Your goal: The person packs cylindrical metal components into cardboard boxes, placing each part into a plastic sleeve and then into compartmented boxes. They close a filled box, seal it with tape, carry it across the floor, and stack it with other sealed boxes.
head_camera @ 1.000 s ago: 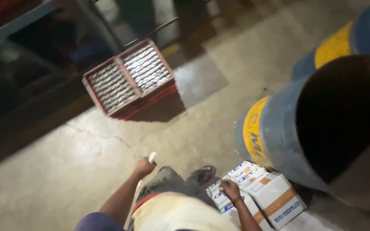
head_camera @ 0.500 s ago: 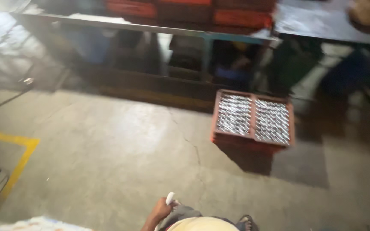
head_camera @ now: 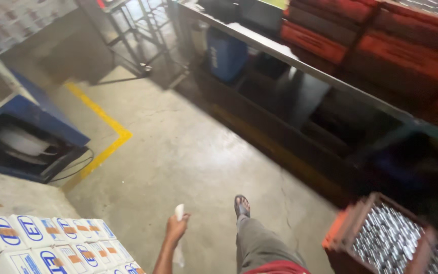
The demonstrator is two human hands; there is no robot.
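Far left, middle of the frame: blue machine housing (head_camera: 24, 109) with a dark opening and a pale rounded part inside; black cable looped on the floor beside it. Lower left corner: rows of white cartons (head_camera: 51, 243) with blue and orange markings, packed edge to edge. Left of centre: yellow floor line (head_camera: 108, 133) bent at a corner on the grey concrete floor (head_camera: 188, 152). Bottom centre: left hand (head_camera: 176, 228) closed around a small white cylindrical object (head_camera: 179, 211), its upper end protruding above the fingers; forearm running down to the bottom edge, just right of the cartons. Right hand out of view. Just right of the hand: trouser leg (head_camera: 259, 243) in grey cloth, ending in a sandalled foot (head_camera: 242, 206) planted on the floor. Upper centre: metal frame on legs, and a blue container (head_camera: 226, 53) tucked under a long bench (head_camera: 300, 63) crossing diagonally to the right edge. Upper right: stacked red crates (head_camera: 381, 45) on the bench. Lower right corner: red crate (head_camera: 381, 238) on the floor, filled with tightly packed shiny metal tops, well apart from the hand.
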